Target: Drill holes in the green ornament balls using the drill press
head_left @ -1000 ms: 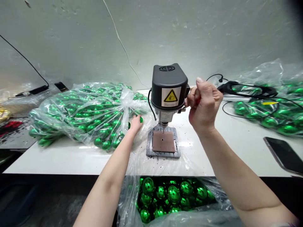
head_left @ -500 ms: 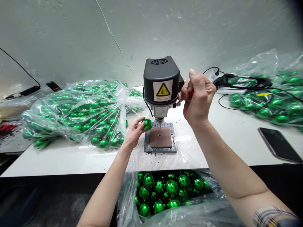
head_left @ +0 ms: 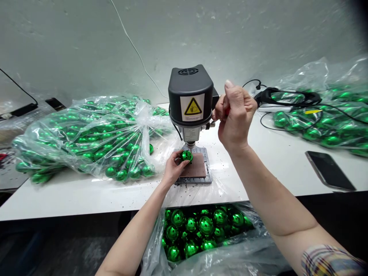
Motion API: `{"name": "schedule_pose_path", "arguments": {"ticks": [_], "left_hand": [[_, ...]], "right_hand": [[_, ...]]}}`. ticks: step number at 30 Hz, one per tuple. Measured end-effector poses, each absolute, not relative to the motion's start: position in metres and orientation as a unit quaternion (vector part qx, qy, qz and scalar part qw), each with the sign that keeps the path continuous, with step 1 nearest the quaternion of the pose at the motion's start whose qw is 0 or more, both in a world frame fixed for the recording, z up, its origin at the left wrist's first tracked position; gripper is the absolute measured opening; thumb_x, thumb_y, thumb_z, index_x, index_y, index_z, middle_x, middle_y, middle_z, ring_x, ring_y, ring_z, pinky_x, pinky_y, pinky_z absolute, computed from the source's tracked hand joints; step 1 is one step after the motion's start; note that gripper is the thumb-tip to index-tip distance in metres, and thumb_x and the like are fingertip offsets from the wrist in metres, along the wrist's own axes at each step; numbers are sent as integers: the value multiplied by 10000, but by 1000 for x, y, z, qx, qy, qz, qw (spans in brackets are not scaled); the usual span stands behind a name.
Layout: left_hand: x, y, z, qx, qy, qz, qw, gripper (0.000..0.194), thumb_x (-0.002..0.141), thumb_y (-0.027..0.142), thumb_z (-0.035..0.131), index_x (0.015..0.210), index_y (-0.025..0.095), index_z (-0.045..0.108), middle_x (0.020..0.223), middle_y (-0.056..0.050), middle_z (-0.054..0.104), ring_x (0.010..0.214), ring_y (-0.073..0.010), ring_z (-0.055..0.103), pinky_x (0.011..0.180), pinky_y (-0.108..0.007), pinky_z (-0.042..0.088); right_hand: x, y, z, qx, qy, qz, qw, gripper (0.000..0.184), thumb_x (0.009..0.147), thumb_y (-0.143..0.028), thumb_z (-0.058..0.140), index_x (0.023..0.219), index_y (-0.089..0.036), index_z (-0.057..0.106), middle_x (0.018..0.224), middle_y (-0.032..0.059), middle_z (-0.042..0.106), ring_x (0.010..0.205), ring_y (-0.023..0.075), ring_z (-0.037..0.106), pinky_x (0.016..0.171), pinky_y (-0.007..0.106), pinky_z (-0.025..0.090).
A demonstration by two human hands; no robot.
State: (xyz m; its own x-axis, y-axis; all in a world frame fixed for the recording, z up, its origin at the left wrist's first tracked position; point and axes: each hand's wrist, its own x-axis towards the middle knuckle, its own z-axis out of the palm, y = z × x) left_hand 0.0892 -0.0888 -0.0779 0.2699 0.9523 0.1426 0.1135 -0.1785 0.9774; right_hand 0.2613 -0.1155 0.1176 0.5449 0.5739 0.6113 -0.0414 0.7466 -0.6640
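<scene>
A shiny green bauble [head_left: 187, 156] is pinched in the fingers of my left hand [head_left: 174, 167]. It sits under the chuck of a small black bench drill press [head_left: 191, 96], over the brown square plate [head_left: 199, 168] on the grey drill base [head_left: 209, 177]. My right hand [head_left: 236, 115] is closed beside the drill head on its right, wrapped round the feed handle, of which only a bit of red shows between the fingers. The drill bit's tip is hidden by the bauble.
A tied clear bag of green baubles [head_left: 94, 142] lies left on the white table [head_left: 94, 197]; another bag [head_left: 330, 122] lies right, near black cables. A phone [head_left: 330, 170] rests near the right front edge. Below the table edge, an open bag holds several baubles [head_left: 206, 226].
My left hand has moved right, bringing the bauble from beside the base to under the chuck. My right hand stays closed at the handle. The view has shifted slightly.
</scene>
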Motion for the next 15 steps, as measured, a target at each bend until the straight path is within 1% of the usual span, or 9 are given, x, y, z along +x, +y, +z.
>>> {"name": "schedule_pose_path", "arguments": {"ticks": [3, 8, 12, 15], "left_hand": [[91, -90, -77, 669, 399, 442, 445, 445, 739, 242, 787, 1159, 176, 658, 1167, -97, 652, 1046, -205, 644, 942, -358, 526], [89, -94, -76, 718, 368, 428, 408, 455, 750, 234, 799, 1179, 195, 651, 1192, -100, 621, 1086, -227, 628, 909, -349, 533], [95, -98, -79, 737, 365, 422, 380, 460, 750, 227, 805, 1182, 199, 650, 1200, -103, 609, 1143, -247, 603, 968, -381, 521], [100, -98, -86, 725, 365, 425, 400, 518, 734, 234, 822, 1215, 192, 636, 1262, -115, 572, 1160, -251, 604, 976, -381, 531]], "right_hand": [[261, -116, 119, -290, -435, 199, 829, 581, 861, -580, 632, 524, -230, 314, 437, -60, 275, 382, 72, 278, 391, 298, 281], [262, -117, 119, -291, -431, 200, 831, 576, 864, -556, 643, 515, -231, 320, 427, -62, 290, 372, 67, 272, 380, 293, 277], [261, -116, 119, -279, -429, 200, 835, 559, 864, -518, 662, 519, -232, 328, 429, -65, 291, 372, 68, 266, 382, 292, 284], [262, -116, 119, -278, -430, 199, 836, 556, 864, -516, 663, 516, -234, 333, 423, -67, 288, 368, 69, 258, 382, 292, 288]]}}
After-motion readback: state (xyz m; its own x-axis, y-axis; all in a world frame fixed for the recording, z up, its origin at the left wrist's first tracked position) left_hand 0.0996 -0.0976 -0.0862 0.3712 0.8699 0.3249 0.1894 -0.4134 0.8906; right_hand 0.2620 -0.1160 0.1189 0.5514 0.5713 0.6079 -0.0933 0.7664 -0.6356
